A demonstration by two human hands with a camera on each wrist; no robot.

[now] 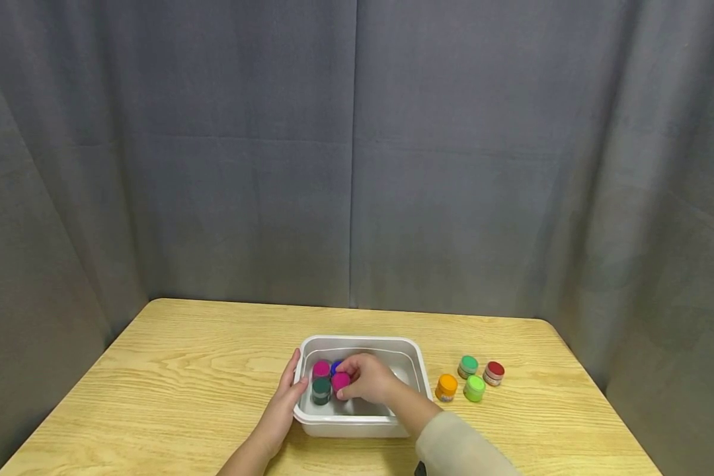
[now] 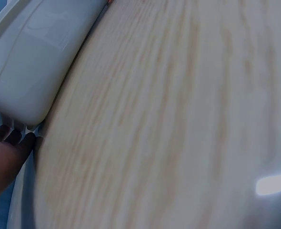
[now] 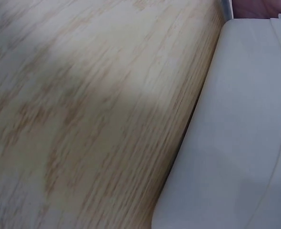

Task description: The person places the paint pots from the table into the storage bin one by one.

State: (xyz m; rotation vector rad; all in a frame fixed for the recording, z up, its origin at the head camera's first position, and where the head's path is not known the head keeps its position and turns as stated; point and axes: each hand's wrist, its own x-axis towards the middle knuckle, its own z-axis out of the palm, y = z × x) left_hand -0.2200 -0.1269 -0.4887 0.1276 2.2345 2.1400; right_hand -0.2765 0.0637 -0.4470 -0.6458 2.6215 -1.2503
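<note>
A light grey plastic bin (image 1: 363, 428) stands near the front of the table. My left hand (image 1: 282, 403) holds its left side, with the thumb over the rim and the fingers along the outer wall. Inside the bin, my right hand (image 1: 365, 380) pinches a small jar with a magenta lid (image 1: 340, 381) between thumb and fingers. Close by in the bin's left part are another magenta-lidded jar (image 1: 321, 369), a dark green jar (image 1: 321, 391) and a blue-lidded jar (image 1: 336, 367), partly hidden by the right hand. The left wrist view shows the left fingers at the bin's corner.
Right of the bin, on the wooden table (image 1: 202, 370), stand an orange jar (image 1: 446, 387), a green-lidded jar (image 1: 468, 366), a lime green jar (image 1: 475, 388) and a dark red-lidded jar (image 1: 494, 373). Grey curtains (image 1: 244, 165) hang behind the table and at both sides.
</note>
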